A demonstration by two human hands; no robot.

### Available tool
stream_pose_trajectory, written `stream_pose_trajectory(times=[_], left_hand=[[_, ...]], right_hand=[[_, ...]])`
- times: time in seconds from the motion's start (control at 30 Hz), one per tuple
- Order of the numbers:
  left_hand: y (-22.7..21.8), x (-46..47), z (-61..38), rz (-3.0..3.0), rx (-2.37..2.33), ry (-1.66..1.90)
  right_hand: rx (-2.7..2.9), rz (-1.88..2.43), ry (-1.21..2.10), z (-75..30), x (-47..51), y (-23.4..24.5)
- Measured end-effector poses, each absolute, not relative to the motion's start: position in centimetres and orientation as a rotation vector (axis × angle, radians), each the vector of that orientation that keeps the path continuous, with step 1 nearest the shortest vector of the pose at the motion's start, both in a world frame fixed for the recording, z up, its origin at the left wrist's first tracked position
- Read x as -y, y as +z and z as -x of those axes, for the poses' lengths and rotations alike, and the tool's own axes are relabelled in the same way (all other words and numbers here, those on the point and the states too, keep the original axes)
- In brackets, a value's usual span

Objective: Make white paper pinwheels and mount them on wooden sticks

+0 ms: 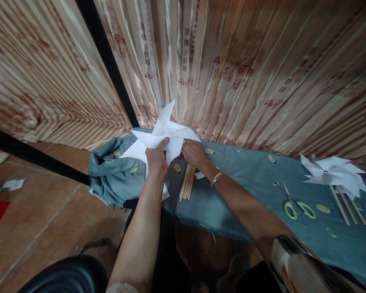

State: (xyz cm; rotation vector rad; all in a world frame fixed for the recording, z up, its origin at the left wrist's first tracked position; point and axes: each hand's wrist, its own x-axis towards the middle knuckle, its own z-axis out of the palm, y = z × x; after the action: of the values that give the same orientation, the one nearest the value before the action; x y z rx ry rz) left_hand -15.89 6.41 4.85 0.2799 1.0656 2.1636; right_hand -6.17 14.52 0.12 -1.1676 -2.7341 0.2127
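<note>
A white paper pinwheel (166,136) with pointed folded blades is held up over the left end of a table draped in blue-grey cloth (232,191). My left hand (156,158) grips it from below, thumb pressed on the paper near its centre. Behind a blade's lower edge my right hand (193,154), with a bracelet on the wrist, has its fingers closed; what they pinch is hidden. A bundle of thin wooden sticks (187,182) lies on the cloth just under both hands.
Finished white pinwheels on sticks (335,175) lie at the table's right end, beside scissors with yellow-green handles (297,205). Patterned striped curtains (232,69) hang close behind. Tiled floor with paper scraps (12,185) lies to the left. A dark round stool (67,276) is bottom left.
</note>
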Motion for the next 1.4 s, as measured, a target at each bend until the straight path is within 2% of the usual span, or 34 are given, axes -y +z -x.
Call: stream_pose_trajectory(times=[0.13,0.33,0.4,0.5,0.73,1.0,1.2,1.4], left_hand=[[4.9,-6.4,15.9,-0.291,-1.068,2.158],[4.5,-6.5,15.1,-0.342,-1.069,2.12],[4.0,-6.6,14.5,-0.362,-1.064,2.111],[3.2,-6.8,13.7,-0.421,-1.041,2.094],[3.2,-6.9,14.4,-0.374,-1.111,2.138],[4.0,-6.9,15.6,-0.303,-1.077,2.166],[3.8,-6.9,15.9,-0.286,-0.982,2.181],[3.3,-7.1,16.1,-0.327,-0.968,2.171]], right_hand=[[2.499,1.219,0.331,4.6,-13.7,0.4],[1.287,1.076,1.497,-1.7,-9.4,-1.2],[0.99,1.015,1.702,-3.9,-7.6,-1.9],[0.814,1.008,1.792,-5.9,-5.9,-2.5],[1.066,1.06,1.641,-3.0,-8.0,-1.7],[1.605,1.168,1.246,4.1,-12.6,-0.9],[2.363,1.287,0.469,6.1,-13.7,-0.5],[2.463,1.312,0.339,6.3,-14.3,-1.5]])
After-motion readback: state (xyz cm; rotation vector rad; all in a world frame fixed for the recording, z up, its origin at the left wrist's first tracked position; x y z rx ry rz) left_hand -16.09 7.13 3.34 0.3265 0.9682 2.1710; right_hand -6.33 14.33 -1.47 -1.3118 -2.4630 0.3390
